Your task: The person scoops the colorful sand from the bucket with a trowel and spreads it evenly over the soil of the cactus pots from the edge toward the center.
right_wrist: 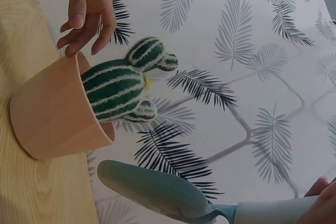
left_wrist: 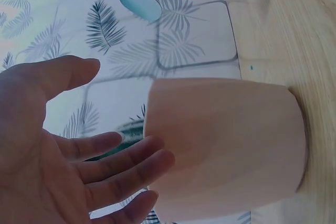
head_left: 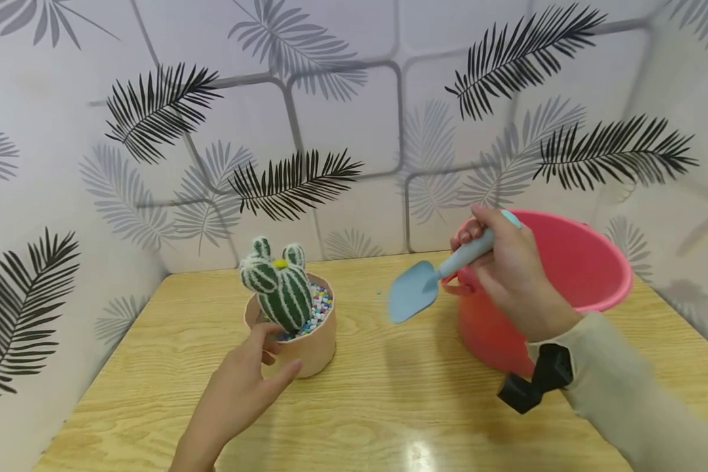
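A striped green knitted cactus (head_left: 287, 299) stands in a peach-coloured pot (head_left: 315, 347), with multicoloured pebbles (head_left: 320, 307) around its base. My left hand (head_left: 240, 382) is at the pot's near-left rim, its fingers relaxed and spread, nothing gripped. In the left wrist view the fingertips (left_wrist: 157, 156) overlap the pot's rim. My right hand (head_left: 510, 275) grips the handle of a light blue toy shovel (head_left: 414, 292), raised above the table between pot and bucket. Its blade points left and down; the right wrist view shows the shovel (right_wrist: 155, 190) beside the pot (right_wrist: 58, 111).
A large red bucket (head_left: 490, 334) stands on the right of the wooden table (head_left: 354, 419), partly behind my right hand. Leaf-patterned wall covering (head_left: 354, 124) rises at the table's back edge. A tiny blue bit (head_left: 379, 292) lies on the tabletop between pot and bucket.
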A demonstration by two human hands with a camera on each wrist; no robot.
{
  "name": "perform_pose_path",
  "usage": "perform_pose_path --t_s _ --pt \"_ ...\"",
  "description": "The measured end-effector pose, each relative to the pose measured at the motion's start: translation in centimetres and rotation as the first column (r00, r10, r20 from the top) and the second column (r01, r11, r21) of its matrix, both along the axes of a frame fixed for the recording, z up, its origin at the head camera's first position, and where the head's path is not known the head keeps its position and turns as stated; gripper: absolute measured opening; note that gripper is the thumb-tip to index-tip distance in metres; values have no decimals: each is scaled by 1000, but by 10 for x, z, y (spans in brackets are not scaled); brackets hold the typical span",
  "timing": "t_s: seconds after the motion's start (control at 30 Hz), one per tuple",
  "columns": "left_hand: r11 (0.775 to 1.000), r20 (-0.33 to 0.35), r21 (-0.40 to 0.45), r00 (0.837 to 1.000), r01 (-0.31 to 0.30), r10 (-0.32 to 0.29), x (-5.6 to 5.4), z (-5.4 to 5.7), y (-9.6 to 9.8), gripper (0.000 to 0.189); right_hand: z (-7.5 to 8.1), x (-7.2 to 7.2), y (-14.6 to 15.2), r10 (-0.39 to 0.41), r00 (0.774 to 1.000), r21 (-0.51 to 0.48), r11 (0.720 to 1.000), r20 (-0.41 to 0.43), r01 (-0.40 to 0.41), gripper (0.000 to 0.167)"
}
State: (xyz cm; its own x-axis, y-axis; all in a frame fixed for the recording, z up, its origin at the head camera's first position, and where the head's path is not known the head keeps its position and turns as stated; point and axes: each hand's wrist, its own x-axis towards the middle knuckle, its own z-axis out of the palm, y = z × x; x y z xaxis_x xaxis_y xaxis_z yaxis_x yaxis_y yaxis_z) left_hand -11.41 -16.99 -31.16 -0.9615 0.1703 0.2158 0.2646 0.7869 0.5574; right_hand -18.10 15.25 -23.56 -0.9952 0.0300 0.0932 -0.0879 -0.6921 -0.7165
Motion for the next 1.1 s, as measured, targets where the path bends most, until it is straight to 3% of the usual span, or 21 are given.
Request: perform_pose_path --t_s 0.27,0.53,0.67,0.97,1.1 --pt "998 44 56 999 24 -26 -4 7 26 46 4 2 24 -1 999 -60 998 -38 -1 31" --pt "999 -42 17 998 42 -42 -17 7 49 39 9 4 49 -8 998 -75 997 -64 3 26" --pt "998 -42 17 998 57 -56 -23 8 58 39 13 3 60 2 995 -122 992 -100 -15 28" --pt "987 -46 95 991 130 -126 -38 2 81 51 20 0 86 10 989 -156 987 -148 -34 28" --pt "972 -13 156 984 175 -176 -44 3 93 61 20 1 102 16 986 -225 973 -167 -54 28"
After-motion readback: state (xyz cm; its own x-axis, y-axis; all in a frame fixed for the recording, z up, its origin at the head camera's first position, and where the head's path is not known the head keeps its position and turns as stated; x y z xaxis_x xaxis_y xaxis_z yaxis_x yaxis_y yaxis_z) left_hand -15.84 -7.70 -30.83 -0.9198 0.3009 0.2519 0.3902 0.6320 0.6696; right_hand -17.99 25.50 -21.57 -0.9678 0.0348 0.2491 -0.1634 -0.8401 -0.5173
